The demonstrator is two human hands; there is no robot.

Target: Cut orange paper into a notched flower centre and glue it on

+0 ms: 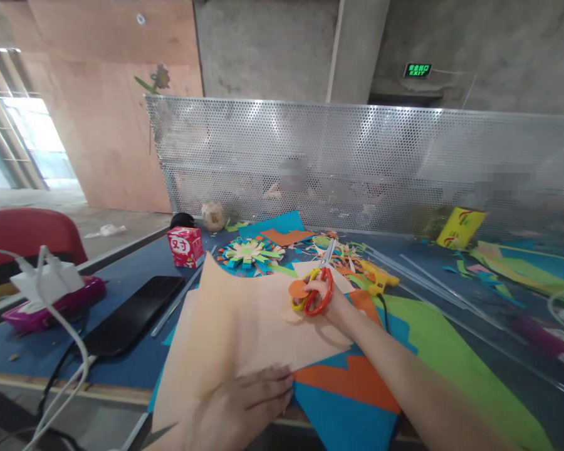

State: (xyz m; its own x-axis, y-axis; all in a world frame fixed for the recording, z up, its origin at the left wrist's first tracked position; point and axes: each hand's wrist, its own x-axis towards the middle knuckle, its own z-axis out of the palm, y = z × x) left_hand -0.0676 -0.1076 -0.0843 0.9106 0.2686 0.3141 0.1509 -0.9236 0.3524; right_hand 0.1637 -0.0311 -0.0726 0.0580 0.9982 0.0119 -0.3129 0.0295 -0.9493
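Presently: peach sheet [258, 332], left edge curled | left hand [247, 401] flat atop | right hand [334, 307] gripping scissors [328, 274], long axis forward, tips away

Free lane over peach paper [263, 332] between left hand [244, 404] and scissors [326, 275], glue gun [378, 278] in the way beyond.

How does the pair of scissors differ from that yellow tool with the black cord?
The scissors are in the right hand; the yellow tool lies unheld. The scissors have silvery blades and red and yellow handles; the yellow tool has a yellow body with a black cord. Both show yellow.
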